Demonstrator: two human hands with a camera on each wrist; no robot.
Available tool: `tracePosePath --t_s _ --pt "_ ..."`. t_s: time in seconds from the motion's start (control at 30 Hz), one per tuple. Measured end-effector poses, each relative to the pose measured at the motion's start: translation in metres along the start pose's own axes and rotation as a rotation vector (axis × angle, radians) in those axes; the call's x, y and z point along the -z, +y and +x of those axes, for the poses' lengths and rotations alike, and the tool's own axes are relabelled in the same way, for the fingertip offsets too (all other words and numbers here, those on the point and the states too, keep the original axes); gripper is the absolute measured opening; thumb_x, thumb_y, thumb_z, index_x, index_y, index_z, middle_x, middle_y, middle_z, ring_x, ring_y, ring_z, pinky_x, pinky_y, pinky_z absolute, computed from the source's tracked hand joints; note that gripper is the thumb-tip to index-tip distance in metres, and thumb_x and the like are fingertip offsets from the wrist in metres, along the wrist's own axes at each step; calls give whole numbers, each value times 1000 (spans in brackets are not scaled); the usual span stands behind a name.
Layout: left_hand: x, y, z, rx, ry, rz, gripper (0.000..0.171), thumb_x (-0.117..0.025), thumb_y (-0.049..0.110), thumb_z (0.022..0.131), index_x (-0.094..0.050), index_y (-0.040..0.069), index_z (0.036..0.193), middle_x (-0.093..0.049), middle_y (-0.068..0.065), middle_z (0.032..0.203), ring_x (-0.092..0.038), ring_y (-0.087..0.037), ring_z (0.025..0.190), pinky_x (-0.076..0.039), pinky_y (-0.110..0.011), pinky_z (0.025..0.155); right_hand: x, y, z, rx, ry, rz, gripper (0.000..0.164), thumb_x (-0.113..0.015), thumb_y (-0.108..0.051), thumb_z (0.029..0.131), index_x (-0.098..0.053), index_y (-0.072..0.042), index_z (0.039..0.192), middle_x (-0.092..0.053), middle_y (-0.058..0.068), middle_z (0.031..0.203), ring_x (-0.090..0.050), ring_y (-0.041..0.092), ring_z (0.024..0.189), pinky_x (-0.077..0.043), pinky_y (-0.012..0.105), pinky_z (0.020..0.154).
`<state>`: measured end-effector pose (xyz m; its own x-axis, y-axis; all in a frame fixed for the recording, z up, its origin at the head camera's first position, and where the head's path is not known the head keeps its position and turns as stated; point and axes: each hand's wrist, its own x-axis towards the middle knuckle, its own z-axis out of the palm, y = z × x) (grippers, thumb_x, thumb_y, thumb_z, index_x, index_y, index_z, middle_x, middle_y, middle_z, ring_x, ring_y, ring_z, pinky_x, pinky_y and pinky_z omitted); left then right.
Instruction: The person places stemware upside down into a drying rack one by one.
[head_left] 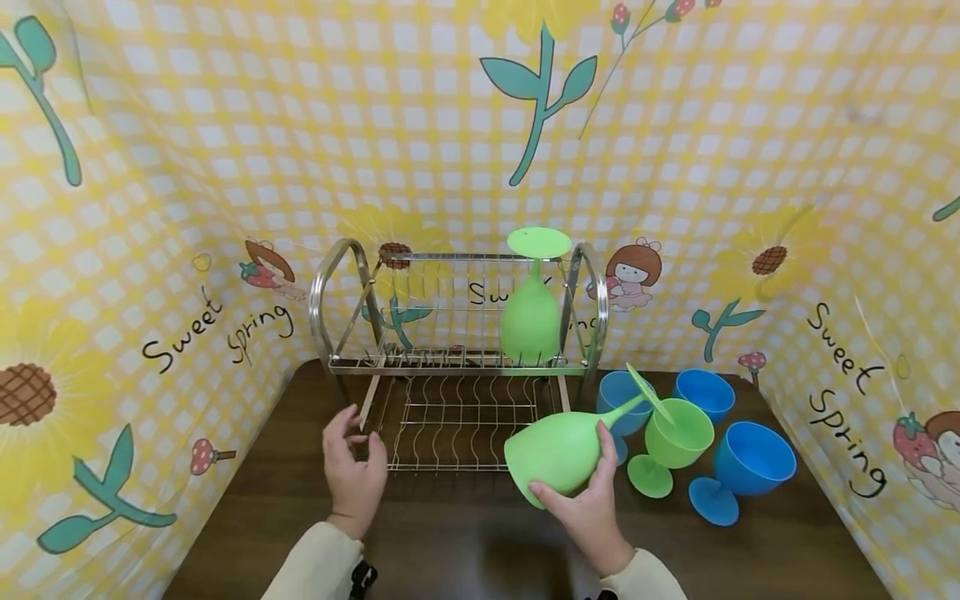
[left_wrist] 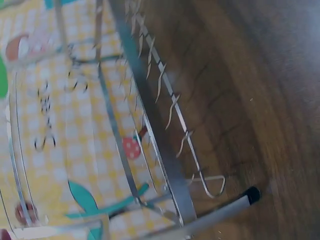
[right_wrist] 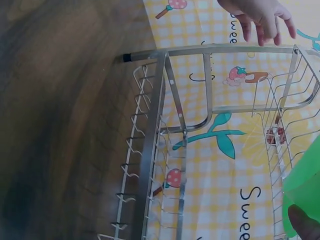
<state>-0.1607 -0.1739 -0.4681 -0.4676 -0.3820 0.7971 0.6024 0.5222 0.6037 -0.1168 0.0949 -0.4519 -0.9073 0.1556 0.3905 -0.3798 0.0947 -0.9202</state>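
My right hand grips a green plastic goblet by its bowl. The goblet is tilted, its mouth toward the lower left and its stem and round foot toward the upper right. In the right wrist view part of the green goblet shows at the right edge, with my thumb against it. My left hand holds nothing, its fingers loosely bent, in front of the left side of the metal dish rack. On the rack's upper tier another green goblet stands upside down at the right end, foot up.
Right of the rack stand a green goblet and several blue goblets, mouths up, close together on the dark wooden table. A yellow checked cloth surrounds the back and sides. The rack's lower tier has wavy wire slots.
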Motion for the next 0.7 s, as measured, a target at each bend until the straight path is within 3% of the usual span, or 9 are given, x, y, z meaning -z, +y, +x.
tracePosePath --t_s 0.13,0.3,0.43,0.6,0.7 --pt "8 -5 13 211 59 65 52 -57 -20 76 -47 -11 125 -50 -23 118 -48 -10 103 -41 -13 76 2 -4 4 51 -35 -60 112 -81 11 60 -9 4 146 -24 34 138 -39 44 116 -45 24 85" --pt "22 -13 26 278 101 98 50 -60 -17 78 -53 -8 126 -56 -21 118 -51 -4 102 -42 -13 75 2 -13 15 149 -93 -111 111 -84 7 61 -10 4 144 -24 35 138 -39 45 116 -45 30 87" --pt "26 -13 33 351 51 113 49 -63 -10 82 -52 -5 130 -59 -19 119 -51 0 102 -41 -12 77 3 -21 25 211 -138 -131 109 -85 0 65 -11 3 145 -21 35 139 -38 46 117 -46 45 87" --pt "21 -7 39 506 -42 95 51 -66 4 88 -50 0 135 -57 -15 123 -55 -20 107 -40 -11 76 6 -28 40 366 -196 -194 102 -86 -27 72 -18 0 142 -19 37 136 -38 51 115 -45 62 80" --pt "17 -7 40 560 -68 100 51 -68 10 88 -50 1 135 -57 -16 123 -55 -24 104 -40 -11 76 6 -35 48 418 -223 -232 100 -86 -29 70 -22 -4 142 -20 36 136 -39 53 113 -46 63 77"
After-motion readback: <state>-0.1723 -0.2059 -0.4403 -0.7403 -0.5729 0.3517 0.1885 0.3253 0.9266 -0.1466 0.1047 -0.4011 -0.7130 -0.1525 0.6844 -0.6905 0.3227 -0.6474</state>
